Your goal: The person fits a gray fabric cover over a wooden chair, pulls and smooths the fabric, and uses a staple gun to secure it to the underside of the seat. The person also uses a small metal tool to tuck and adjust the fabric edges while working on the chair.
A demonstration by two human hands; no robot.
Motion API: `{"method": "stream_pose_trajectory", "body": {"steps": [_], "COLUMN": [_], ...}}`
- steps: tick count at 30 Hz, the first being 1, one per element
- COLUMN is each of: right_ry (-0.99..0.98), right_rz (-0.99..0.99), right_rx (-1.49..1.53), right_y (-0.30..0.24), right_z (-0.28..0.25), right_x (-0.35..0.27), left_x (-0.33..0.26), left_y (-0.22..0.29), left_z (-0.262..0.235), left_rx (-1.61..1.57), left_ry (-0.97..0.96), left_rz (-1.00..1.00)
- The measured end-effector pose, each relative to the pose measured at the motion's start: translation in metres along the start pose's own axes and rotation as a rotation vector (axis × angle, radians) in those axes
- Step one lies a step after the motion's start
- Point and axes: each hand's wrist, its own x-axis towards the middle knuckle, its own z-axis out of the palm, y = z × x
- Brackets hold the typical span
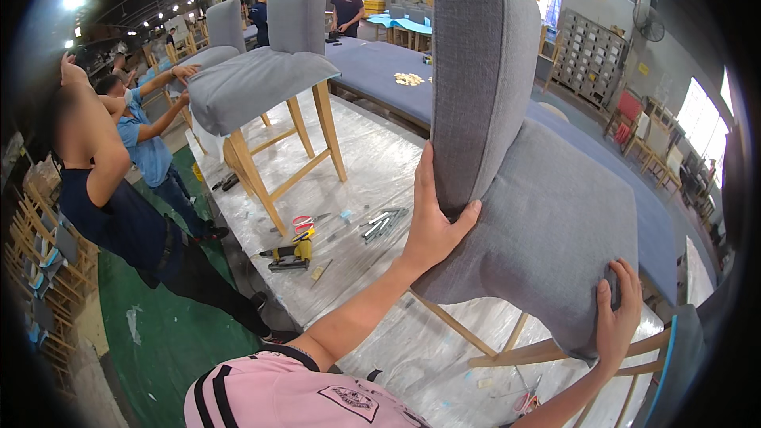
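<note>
Grey chair (567,210) is on the film-covered worktable (349,268), right in front of the wearer; can't tell if all 4 legs bear on it. 2 hands well apart: L hand (438,226) spread at the base of the backrest (478,87), thumb by the seat joint; R hand (620,313) curled over a seat corner, can't tell if it's pinching cloth. Handling, est.: mod. weight, prob. top-heavy w/ that tall back; padding soft, cloth grippy & apt to crease, wooden legs (456,324) stiff. Best hold prob. backrest base + seat frame under the pad, not loose cloth. Nearby on L: yellow-black staple gun (295,254), red-handled scissors (303,223) & loose metal rods (384,223), all poss. snags if the chair slides. 2nd grey chair (258,91) is farther up the table, w/ 2 co-workers beside it, incl. 1 in light blue (151,131). Chair w/ blue edge (683,364) crowds the R side, near the R forearm.
</note>
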Motion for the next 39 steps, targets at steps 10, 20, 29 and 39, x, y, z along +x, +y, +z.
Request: {"method": "stream_pose_trajectory", "body": {"steps": [10, 20, 29, 39], "right_ry": [0.002, 0.006, -0.004, -0.049], "right_rz": [0.000, 0.004, -0.013, 0.007], "right_rx": [0.017, 0.001, -0.005, -0.034], "right_y": [0.0011, 0.0014, 0.0015, 0.0009], "right_z": [0.0000, -0.0001, 0.0014, -0.0012], "right_x": [0.0002, -0.0002, 0.0002, 0.0004], "left_x": [-0.0003, -0.0002, -0.0006, -0.0010], "left_y": [0.0020, 0.0011, 0.0004, 0.0012], "left_z": [-0.0012, -0.0003, -0.0019, -0.0007], "left_rx": [0.004, 0.008, 0.000, -0.024], "left_ry": [-0.011, -0.007, 0.001, -0.015], "left_rz": [-0.014, 0.007, 0.013, -0.013]}}
